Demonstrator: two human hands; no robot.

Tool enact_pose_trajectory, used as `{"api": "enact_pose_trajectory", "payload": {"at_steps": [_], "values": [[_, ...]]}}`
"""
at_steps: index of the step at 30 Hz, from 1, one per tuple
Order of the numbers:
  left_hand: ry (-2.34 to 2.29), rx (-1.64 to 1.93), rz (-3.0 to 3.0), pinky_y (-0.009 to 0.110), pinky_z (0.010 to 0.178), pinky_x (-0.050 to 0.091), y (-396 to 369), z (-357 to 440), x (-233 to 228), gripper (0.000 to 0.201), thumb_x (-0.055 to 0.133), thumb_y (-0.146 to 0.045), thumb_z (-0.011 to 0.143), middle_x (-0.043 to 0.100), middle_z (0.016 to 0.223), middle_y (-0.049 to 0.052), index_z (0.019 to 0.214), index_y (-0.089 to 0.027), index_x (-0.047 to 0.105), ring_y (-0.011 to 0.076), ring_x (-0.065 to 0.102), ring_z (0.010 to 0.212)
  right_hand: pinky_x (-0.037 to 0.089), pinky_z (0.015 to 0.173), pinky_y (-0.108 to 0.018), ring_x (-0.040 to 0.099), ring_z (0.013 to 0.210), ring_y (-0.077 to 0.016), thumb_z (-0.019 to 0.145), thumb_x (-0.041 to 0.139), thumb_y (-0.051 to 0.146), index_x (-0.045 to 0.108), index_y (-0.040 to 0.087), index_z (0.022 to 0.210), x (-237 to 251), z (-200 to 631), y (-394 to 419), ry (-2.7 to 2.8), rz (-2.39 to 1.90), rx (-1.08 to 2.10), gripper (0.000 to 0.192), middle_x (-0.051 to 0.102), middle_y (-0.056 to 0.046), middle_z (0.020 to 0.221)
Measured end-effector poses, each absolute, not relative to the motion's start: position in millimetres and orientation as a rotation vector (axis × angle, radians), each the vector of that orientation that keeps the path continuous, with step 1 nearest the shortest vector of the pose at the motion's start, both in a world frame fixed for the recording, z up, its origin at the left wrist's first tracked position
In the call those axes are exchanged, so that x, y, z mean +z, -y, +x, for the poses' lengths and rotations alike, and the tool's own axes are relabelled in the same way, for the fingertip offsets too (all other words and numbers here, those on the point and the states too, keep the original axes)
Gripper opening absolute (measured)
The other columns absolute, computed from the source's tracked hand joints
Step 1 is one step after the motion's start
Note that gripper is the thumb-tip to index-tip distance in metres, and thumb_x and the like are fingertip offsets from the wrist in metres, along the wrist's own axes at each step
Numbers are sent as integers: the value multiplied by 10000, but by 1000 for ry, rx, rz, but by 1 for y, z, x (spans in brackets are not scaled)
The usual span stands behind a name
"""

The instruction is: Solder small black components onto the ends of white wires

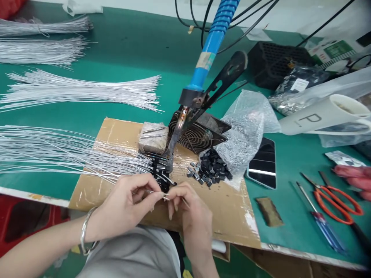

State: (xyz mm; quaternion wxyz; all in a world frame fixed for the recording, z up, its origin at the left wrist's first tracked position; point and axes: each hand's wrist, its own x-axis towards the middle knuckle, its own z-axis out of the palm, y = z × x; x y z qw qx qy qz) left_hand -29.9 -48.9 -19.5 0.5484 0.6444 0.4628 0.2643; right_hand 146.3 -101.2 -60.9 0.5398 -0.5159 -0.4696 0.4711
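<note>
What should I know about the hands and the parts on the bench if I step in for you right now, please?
Left hand and right hand meet over the cardboard sheet, pinching one thin wire between their fingertips.
Finished-looking wires with black sleeves lie fanned just beyond the hands, below the blue soldering iron in its stand.
Loose black pieces spill from the plastic bag to the right.
Bare wire bundles wait at left.

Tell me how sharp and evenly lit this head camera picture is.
Head view: light is even and soft, with faint shadows under the left hand and right hand; wide-angle distortion bends the table edge; the phone shows glare; the red scissors look slightly smeared.
</note>
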Motion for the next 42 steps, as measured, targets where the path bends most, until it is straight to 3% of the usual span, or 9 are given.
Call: {"api": "enact_pose_trajectory", "payload": {"at_steps": [4,8,14,22,29,42], "values": [[-1108,635,1431,222,530,355,43,-29,-17,192,628,-236,954,619,673,-14,777,-182,679,104,477,589,430,452,-221,492,511,-115,1089,393,553,760,216,851,-63,151,98,648,-1131,1179,552,492,22,632],[-1127,630,1372,216,508,322,40,-29,-17,183,636,-264,944,587,639,-23,790,-175,677,99,439,564,422,470,-200,532,533,-94,1066,558,453,788,195,779,-67,151,97,709,-1242,1089,449,553,4,633],[-1190,617,1358,218,502,329,39,-25,-17,196,642,-309,940,583,638,-18,807,-171,685,103,434,557,455,478,-202,571,539,-80,990,704,337,858,258,1000,-62,141,94,883,-1265,1174,173,682,-22,781],[-1196,618,1388,234,495,303,42,-25,-19,226,620,-343,976,555,649,-23,825,-183,673,107,399,560,415,453,-161,526,516,-51,909,805,329,872,292,933,-60,132,93,710,-1174,1321,80,650,11,732],[-1214,605,1416,261,493,257,47,-27,-21,236,612,-360,987,478,639,-42,825,-195,658,113,339,553,384,442,-154,529,522,-49,898,818,345,863,273,885,-61,134,93,674,-1154,1360,86,637,10,727],[-1184,550,1450,267,533,324,44,-27,-15,224,605,-316,963,596,677,-1,793,-185,671,129,446,601,310,408,-180,449,463,-49,809,875,389,837,218,751,-56,146,85,522,-1057,1665,184,576,28,622]]}}
